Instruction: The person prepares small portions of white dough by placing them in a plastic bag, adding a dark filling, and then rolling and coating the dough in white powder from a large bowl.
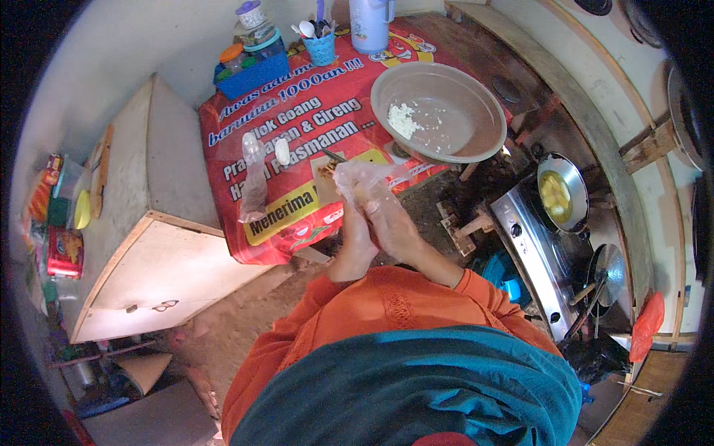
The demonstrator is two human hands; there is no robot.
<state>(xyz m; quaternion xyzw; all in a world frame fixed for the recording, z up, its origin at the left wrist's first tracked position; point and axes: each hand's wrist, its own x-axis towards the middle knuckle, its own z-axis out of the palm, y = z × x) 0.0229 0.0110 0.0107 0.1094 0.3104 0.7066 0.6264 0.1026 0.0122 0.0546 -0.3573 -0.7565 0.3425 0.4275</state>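
My left hand [354, 223] and my right hand [390, 217] are pressed together over the table's near edge, with clear plastic [362, 175] around the fingers. Whatever lies between the palms is hidden. Just behind the fingers, a small pile of brown filling [328, 168] and a dark-handled utensil [333, 155] lie on the red printed banner [290, 122]. To the left rest a white oblong dough piece [282, 151] and a crumpled clear plastic bag [254, 189] with something pale at its top. A large basin [468, 122] holds white dough crumbs [403, 120].
A blue basket [254, 75] of jars, a cup of spoons [321, 49] and a thermos jug [369, 25] stand at the back. On the right, a wok [563, 192] with pieces in oil sits on a gas stove [530, 251]. A wooden cabinet [167, 267] stands left.
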